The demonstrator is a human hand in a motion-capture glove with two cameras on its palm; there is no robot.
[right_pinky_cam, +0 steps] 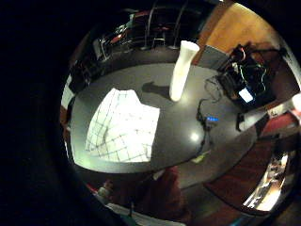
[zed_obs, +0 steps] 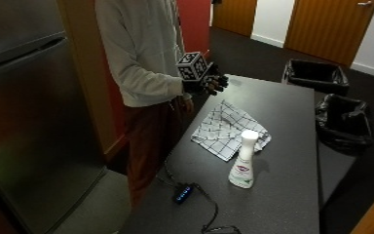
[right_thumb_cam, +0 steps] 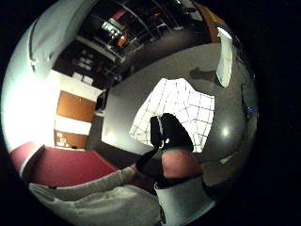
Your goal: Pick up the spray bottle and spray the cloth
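Dark floor (zed_obs: 265, 48), wooden doors (zed_obs: 326, 29), steel fridge (zed_obs: 31, 122), two black bins (zed_obs: 315, 75).

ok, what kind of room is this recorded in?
Probably an office break room or kitchenette, not a lab: a steel fridge beside a dark table, lined waste bins along the far side, and wooden doors off a corridor.

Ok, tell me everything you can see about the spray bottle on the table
The spray bottle is white plastic by the look of it, with a wide base, a printed label low on its front, and a tall narrow neck ending in a white top. It stands upright on the dark table, right beside the checked cloth, near that cloth's corner. Nothing grips it; the gloved right hand is raised at the table's far end, away from it.
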